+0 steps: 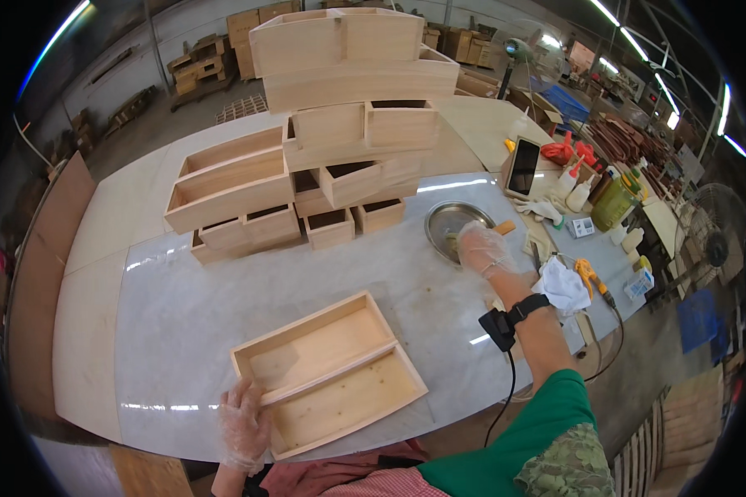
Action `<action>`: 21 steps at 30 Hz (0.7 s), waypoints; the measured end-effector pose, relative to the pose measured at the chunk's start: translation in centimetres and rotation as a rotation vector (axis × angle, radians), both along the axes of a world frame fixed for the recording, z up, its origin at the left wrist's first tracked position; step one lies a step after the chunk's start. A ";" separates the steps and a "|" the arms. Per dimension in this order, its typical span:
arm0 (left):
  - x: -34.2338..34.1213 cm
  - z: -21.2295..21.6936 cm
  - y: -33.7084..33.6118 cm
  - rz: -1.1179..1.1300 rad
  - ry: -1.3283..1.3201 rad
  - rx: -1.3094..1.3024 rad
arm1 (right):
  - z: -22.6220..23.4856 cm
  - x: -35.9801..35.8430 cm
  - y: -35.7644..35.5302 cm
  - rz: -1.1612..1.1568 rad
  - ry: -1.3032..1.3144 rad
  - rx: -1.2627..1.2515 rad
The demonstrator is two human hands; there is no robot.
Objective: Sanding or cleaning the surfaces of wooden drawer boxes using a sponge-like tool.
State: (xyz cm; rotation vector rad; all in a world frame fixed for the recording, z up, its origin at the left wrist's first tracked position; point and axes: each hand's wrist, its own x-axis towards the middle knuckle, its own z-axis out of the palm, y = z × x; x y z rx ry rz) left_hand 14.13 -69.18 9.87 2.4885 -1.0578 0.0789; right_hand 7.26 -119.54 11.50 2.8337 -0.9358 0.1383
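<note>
In front of me a shallow two-compartment wooden box lies at an angle near the table's front edge. My left hand, in a thin clear glove, grips its left side with the fingers over the rim. My right hand, gloved alike, is over a round metal dish. It is closed round what looks like a brush, whose wooden handle sticks out to the right. The other end reaches into the dish, mostly hidden by the hand.
Stacked wooden boxes rise behind the work area. To the right are a phone, squeeze bottles, a green jug, a white cloth and an orange corded tool. A fan stands beyond the table.
</note>
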 end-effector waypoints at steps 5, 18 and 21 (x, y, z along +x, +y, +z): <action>0.4 -1.0 0.3 -0.046 0.007 -0.085 | 0.0 0.4 -0.2 -0.006 0.084 0.027; 0.3 0.0 0.3 -0.060 0.060 0.049 | -1.3 -2.5 -1.9 0.194 0.306 -0.187; 0.2 0.7 -0.6 -0.059 0.073 0.052 | -1.2 -5.3 0.5 0.291 -0.029 -0.063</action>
